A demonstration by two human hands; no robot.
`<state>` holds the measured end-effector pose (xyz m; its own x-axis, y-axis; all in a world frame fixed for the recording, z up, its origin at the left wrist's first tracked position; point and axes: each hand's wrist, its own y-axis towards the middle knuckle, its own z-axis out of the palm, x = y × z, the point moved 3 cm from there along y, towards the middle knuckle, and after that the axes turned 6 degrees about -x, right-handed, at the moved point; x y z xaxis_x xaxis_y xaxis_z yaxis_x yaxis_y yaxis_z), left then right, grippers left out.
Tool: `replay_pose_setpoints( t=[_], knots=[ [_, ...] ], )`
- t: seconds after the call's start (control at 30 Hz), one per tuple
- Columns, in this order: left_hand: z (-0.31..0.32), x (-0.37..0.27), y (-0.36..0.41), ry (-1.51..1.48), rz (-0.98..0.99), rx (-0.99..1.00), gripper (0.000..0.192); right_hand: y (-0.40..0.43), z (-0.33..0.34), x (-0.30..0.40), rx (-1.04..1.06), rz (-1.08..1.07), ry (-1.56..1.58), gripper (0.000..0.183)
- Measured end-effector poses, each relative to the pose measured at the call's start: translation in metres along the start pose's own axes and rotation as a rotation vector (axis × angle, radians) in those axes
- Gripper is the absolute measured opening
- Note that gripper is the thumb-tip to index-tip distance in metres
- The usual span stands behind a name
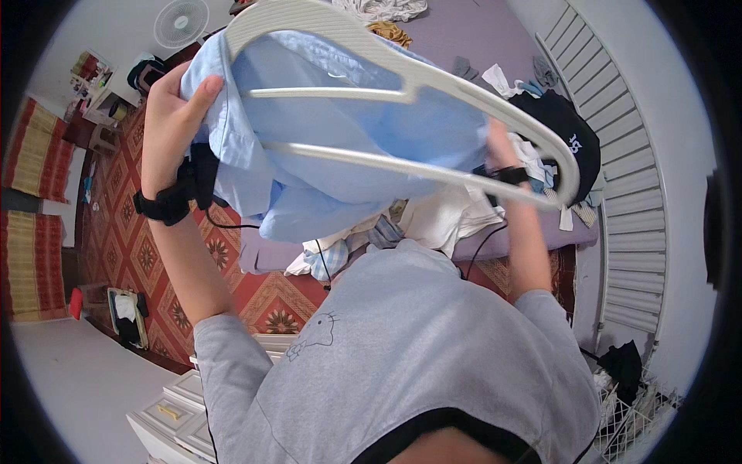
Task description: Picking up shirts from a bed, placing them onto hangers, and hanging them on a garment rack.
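A white plastic clothes hanger [330, 153] spans the view close to the camera, tilted down to the right. Its left end lies inside a light blue garment [324, 197], whose cloth hangs behind the bars. My left hand [174, 116] grips the garment's edge at that end, thumb in front. On the other side my right hand [501, 145], blurred and partly behind the hanger, is at the garment's right part; its fingers are hidden. The hanger's right end sticks out bare beyond my right wrist. Both wrists wear black straps.
Beyond the garment is a bed with a purple sheet [458, 29], bearing white clothes [446, 217] and a black garment [556, 127]. A white railing [632, 232] runs along the right. White drawers [174, 406] stand lower left, a wire basket [632, 423] lower right, a fan [181, 23] at top left.
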<state>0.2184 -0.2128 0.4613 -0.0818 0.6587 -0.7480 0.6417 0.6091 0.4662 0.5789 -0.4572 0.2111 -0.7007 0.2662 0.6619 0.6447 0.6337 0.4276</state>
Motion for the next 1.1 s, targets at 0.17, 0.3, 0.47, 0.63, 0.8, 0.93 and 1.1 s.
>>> replay_pose_setpoints(
  t=[0.17,0.3,0.47,0.63,0.8,0.93,1.1],
  knots=[
    [-0.005,0.031,-0.011,0.160,-0.044,0.020,0.040,0.048,-0.115,0.082,0.068,0.454,0.879,0.023],
    [0.021,0.044,-0.014,0.261,-0.011,-0.014,0.038,0.049,-0.142,0.121,-0.002,0.454,0.821,0.024],
    [0.072,0.047,-0.020,0.516,0.216,-0.081,0.051,0.032,-0.132,0.164,-0.004,0.345,0.865,0.023],
    [0.115,0.046,-0.030,0.577,0.147,-0.097,0.055,0.004,-0.102,0.211,-0.054,0.194,0.729,0.029],
    [0.113,0.066,-0.030,0.282,0.054,-0.429,0.052,-0.043,-0.063,0.247,0.054,-0.195,0.379,0.045],
    [0.117,0.065,-0.035,-0.010,-0.092,-0.414,0.032,-0.071,-0.030,0.228,0.301,-0.202,0.267,0.045],
    [0.109,0.080,-0.042,-0.348,-0.171,-0.437,0.020,-0.078,-0.052,0.203,0.380,-0.240,0.269,0.036]
  ],
)
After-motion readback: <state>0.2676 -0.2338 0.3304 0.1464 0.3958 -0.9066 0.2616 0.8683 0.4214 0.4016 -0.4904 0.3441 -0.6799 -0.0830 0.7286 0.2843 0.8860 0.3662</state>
